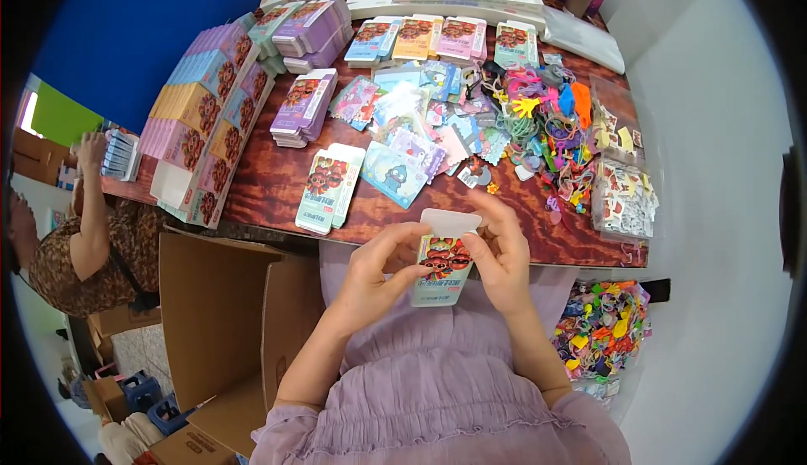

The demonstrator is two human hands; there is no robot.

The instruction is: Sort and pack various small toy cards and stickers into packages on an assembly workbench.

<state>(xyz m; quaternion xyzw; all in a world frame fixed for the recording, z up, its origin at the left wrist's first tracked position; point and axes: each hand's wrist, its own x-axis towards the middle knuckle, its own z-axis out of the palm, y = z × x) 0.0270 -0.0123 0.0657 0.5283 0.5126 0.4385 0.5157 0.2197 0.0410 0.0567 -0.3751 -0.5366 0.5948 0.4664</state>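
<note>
Hands partly curled, our left hand (380, 265) and right hand (503, 256) pinch a small carton (439, 288) by its sides, at the near edge of the surface (262, 166). We do best to grip lightly, keeping the thin walls square, and to ease the raised flap (445, 221) along its crease. Our carton is mint green with red cartoon figures. Beyond, colourful trinkets (559, 133) heap toward the surface's right edge.

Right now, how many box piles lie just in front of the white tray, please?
4, left to right: blue pile, orange pile, pink pile, green pile; more may be hidden underneath.
</note>
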